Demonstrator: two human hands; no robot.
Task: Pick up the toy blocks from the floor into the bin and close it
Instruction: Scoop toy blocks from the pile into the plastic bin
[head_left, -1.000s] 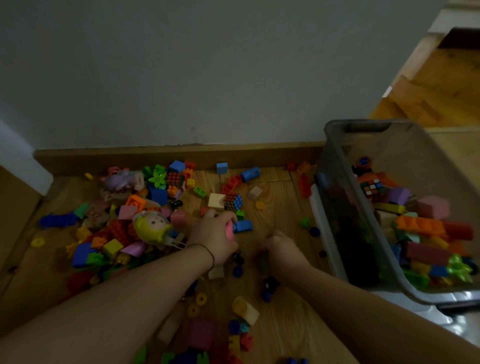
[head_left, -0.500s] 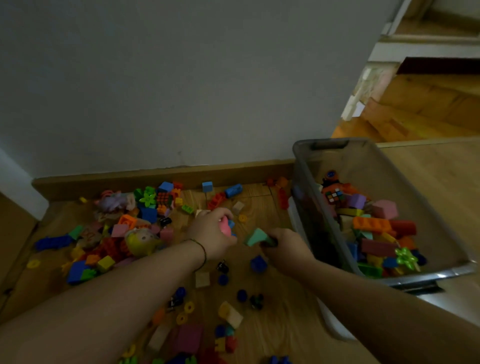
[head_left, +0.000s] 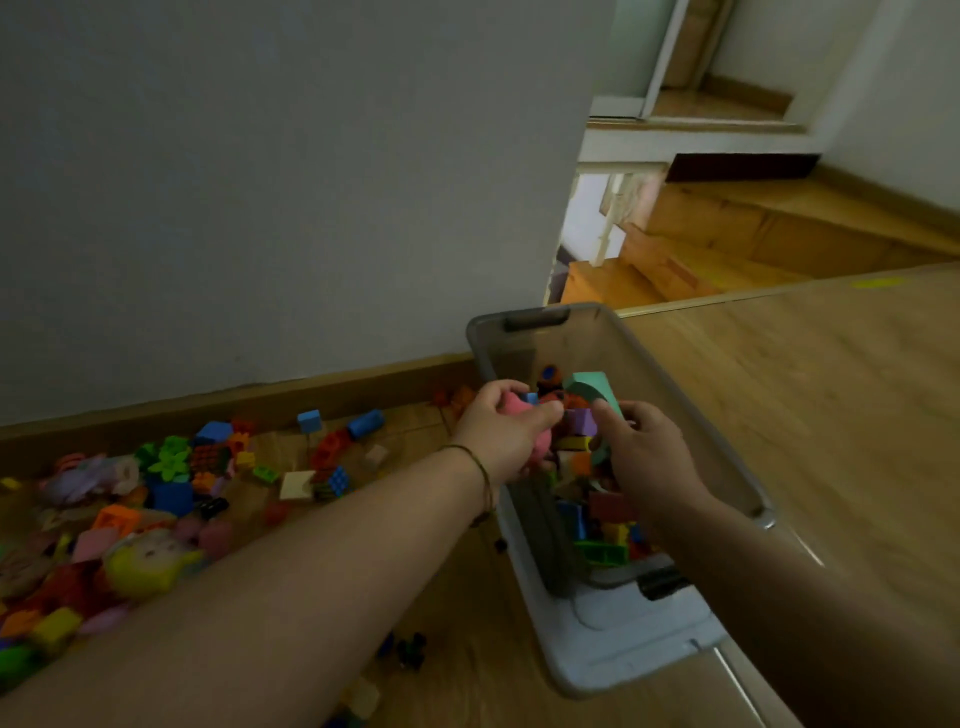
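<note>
Studded plastic blocks (head_left: 171, 496) littered the plank floor (head_left: 805, 415) by the wall; more filled the translucent grey bin (head_left: 519, 358). Above it, the left hand (head_left: 498, 441) curled its fingers round a rounded pink block (head_left: 514, 407), while the right hand (head_left: 641, 452) pinched a teal arched block (head_left: 592, 387).

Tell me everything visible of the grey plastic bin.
The translucent grey plastic bin is rectangular and open-topped, with a rounded rim and a dark handle slot at its far end. It stands upright on a pale panel, possibly its lid, on the wooden floor by the wall. Coloured blocks part-fill it. The left hand, gripping a pink block, and right hand, gripping a green block, are above it; contact unclear.
</note>
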